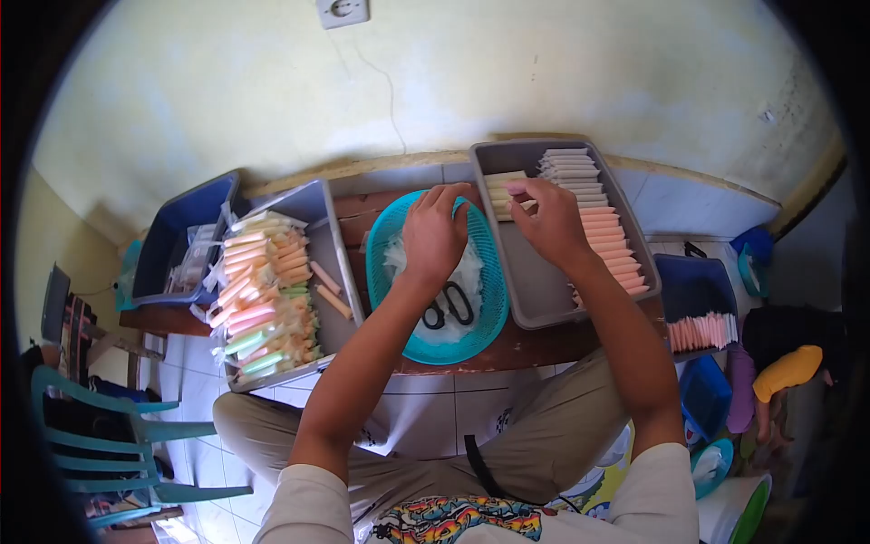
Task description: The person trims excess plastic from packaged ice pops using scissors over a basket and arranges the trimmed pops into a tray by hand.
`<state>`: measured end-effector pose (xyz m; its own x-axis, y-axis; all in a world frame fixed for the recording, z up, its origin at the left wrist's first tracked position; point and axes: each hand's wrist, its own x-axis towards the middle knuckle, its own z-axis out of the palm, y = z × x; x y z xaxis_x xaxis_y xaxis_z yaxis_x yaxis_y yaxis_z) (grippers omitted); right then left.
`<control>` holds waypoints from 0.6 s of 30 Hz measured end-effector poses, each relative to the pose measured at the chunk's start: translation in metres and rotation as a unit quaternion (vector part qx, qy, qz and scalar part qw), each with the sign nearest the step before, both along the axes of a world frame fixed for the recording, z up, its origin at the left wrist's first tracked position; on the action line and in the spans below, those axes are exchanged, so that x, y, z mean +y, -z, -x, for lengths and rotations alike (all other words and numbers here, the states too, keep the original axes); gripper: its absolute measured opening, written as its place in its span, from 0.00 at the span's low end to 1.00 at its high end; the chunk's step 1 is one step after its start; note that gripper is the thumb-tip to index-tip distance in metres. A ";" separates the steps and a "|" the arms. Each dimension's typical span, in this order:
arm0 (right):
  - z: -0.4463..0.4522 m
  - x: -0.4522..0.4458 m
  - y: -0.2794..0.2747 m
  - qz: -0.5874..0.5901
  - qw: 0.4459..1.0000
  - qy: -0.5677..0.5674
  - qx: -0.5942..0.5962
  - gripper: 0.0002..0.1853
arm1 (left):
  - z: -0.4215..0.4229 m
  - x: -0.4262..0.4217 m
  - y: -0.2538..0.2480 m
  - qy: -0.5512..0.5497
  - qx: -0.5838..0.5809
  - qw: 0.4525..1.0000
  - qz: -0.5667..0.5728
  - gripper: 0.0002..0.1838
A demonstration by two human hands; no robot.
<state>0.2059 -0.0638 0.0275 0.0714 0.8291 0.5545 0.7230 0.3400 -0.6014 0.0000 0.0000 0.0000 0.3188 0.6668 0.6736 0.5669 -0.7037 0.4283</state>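
Observation:
My left hand (435, 231) is over the upper part of a turquoise plastic basket (498, 313), thumb apart from its bent fingers, with nothing visible in it. Clear plastic wrappers (453, 335) lie in the basket, and black-handled scissors (459, 304) rest on them. My right hand (551, 222) hovers above a grey tray (535, 290), its thumb and index finger apart and no object showing between them. In that tray, pink wrapped sticks (603, 236) and whitish wrapped sticks (573, 172) lie in a column, beside pale yellow sticks (501, 192).
Left of the basket, another grey tray (331, 218) holds a heap of orange, pink and green sticks (263, 299). Dark blue bins (186, 213) stand further out. A teal chair (100, 435) is at lower left. Another person's arm (766, 417) shows at right.

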 end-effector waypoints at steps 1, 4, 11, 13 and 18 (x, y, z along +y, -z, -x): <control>0.002 -0.003 -0.003 -0.003 1.000 -0.014 -0.009 0.14 | 0.005 -0.004 -0.002 0.000 -0.017 1.000 0.003 0.14; 0.052 -0.008 -0.014 0.009 0.999 -0.051 -0.016 0.14 | 0.061 -0.011 -0.006 -0.011 -0.043 0.999 0.011 0.13; 0.139 0.001 -0.016 -0.031 0.986 -0.166 -0.019 0.15 | 0.165 -0.020 -0.026 -0.061 -0.031 0.998 0.013 0.13; 0.167 0.013 -0.008 -0.046 0.980 -0.193 -0.002 0.14 | 0.192 -0.015 -0.025 -0.085 -0.027 0.996 -0.006 0.12; 0.235 0.050 0.008 -0.039 0.973 -0.225 0.022 0.14 | 0.252 0.006 -0.023 -0.135 -0.023 0.990 0.016 0.10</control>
<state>-0.0286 -0.0137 0.0199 -0.2641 0.7381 0.6209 0.4644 0.6615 -0.5889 -0.2521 0.0063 0.0228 0.0953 0.7448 0.6604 0.7118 -0.5148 0.4778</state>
